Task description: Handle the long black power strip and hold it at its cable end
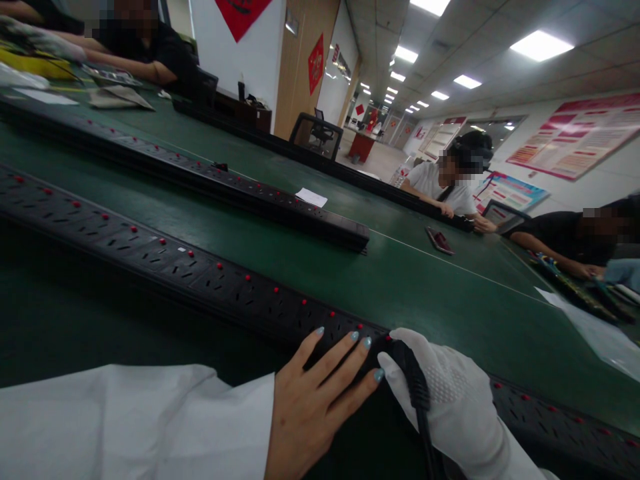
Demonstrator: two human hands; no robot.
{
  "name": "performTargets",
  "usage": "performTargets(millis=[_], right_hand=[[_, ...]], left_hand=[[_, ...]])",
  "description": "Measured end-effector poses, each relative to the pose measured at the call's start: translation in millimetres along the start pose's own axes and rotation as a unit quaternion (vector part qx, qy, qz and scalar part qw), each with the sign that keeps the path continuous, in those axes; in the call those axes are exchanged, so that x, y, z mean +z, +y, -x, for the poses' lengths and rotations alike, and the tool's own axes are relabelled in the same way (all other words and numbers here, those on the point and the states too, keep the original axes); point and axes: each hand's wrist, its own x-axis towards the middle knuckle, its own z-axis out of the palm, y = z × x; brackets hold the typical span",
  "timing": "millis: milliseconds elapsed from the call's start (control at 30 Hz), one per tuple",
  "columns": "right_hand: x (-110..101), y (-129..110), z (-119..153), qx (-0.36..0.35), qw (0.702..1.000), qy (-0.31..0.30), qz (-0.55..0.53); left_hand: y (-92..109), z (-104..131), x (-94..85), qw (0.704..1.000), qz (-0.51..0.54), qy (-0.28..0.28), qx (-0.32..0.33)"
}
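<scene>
A long black power strip (220, 288) with a row of red lights or buttons runs across the green table in front of me. My left hand (327, 383), bare with pale blue nails, lies on it with fingers spread. Beside it my right hand (445, 387), in a white dotted glove, is closed around a black plug (409, 365). The plug's face meets the strip's top, partly hidden by the fingers, so how deep it sits does not show. Its cord (426, 437) hangs down toward me.
A second black power strip (320, 223) lies parallel farther back, with a white paper (311, 197) by it. A phone (439, 240) rests toward the right. Other people sit around the table, one handling a long black strip (440, 210). A clear plastic sheet (595, 333) lies at right.
</scene>
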Motion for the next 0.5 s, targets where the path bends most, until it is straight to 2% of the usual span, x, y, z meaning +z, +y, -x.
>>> performTargets(millis=[267,500], right_hand=[[1.5,0.9,3.3,0.003,1.0,-0.006,-0.004],[3.4,0.5,5.7,0.022,0.999,-0.024,-0.007]], left_hand=[[-0.6,-0.5,-1.3,1.0,-0.008,-0.026,0.002],[-0.3,0.3,-1.0,1.0,-0.008,-0.021,0.002]])
